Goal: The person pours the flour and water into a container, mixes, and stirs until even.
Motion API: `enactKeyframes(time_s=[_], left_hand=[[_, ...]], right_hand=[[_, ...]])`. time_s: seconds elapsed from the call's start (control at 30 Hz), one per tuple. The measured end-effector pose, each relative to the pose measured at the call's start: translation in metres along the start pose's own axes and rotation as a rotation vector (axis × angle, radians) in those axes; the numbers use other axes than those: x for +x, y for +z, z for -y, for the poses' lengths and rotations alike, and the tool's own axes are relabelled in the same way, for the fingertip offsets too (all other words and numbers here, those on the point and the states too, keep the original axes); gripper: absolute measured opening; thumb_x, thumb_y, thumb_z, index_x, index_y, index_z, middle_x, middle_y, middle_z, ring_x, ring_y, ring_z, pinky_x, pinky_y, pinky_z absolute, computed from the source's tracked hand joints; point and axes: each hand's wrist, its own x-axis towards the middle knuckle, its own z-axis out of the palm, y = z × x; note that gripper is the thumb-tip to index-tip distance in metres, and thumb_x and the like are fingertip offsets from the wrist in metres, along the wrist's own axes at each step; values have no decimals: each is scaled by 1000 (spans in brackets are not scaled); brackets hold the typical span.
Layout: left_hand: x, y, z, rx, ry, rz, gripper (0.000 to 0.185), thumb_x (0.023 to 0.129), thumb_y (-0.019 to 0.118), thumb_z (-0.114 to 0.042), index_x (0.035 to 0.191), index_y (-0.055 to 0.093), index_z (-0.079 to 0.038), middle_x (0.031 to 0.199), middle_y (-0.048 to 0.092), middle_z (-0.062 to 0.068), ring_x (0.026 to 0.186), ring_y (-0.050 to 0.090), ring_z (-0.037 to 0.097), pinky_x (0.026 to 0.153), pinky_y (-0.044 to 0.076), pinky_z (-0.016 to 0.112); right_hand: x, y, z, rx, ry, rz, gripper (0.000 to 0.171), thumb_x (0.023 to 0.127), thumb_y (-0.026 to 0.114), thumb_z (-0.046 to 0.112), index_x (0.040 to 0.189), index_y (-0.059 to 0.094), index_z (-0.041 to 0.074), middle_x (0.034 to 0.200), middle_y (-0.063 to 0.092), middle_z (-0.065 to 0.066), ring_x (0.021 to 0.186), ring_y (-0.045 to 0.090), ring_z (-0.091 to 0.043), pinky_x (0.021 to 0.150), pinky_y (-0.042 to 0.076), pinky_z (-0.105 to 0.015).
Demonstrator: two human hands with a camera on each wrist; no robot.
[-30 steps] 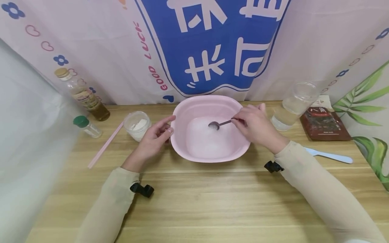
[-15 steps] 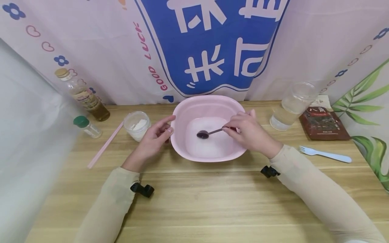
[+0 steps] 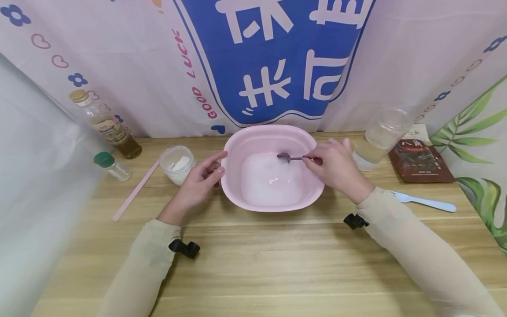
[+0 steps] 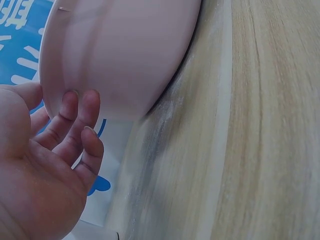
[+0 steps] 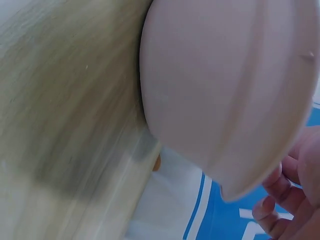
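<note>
A pink plastic basin (image 3: 273, 207) with white, cloudy liquid (image 3: 269, 187) stands on the table. My left hand (image 3: 200, 178) steadies it from outside, fingertips against the left wall and rim. In the left wrist view, the relaxed fingers (image 4: 90, 110) rest on the outer wall. Over the right rim, my right hand (image 3: 336, 165) pinches the handle of a small dark spoon (image 3: 284, 157). The spoon's bowl is at the liquid toward the back right of the basin. In the right wrist view, the basin's wall hides the spoon.
Left of the basin are a jar of white powder (image 3: 177, 165), pink chopsticks (image 3: 136, 189), a green-capped shaker (image 3: 112, 166) and an oil bottle (image 3: 111, 130). To the right are a clear water container (image 3: 376, 143), a reddish-brown packet (image 3: 421, 163) and a blue fork (image 3: 428, 201).
My right hand has swept the spoon toward the front left of the basin, then to the back right. My left hand stays at the rim.
</note>
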Motion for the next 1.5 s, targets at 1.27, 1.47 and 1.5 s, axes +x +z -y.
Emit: enactKeyframes(time_s=[1.27,1.47,1.5], left_hand=[[-3,-1,1,-1,6,11,50,112,54,-8,162,47,-7,112,66,21,88,62,37,76,59,31],[-2,0,0,-9,13,6,50,111,54,-8,161,48,-5,111,66,21,87,63,35,75,58,31],[-2,-1,-1,-10,14,5,50,111,54,-7,161,48,-4,111,66,21,86,63,35,75,58,31]], right_hand=[[-6,-4,-1,57,-35,29,10,97,78,15,99,84,7,81,74,-4,89,62,-29,84,30,-44],[8,10,22,105,-115,148,10,97,82,19,102,86,12,89,78,-2,96,63,-26,95,33,-49],[9,11,25,115,-141,168,10,97,82,19,102,87,12,88,77,-1,96,63,-25,96,33,-49]])
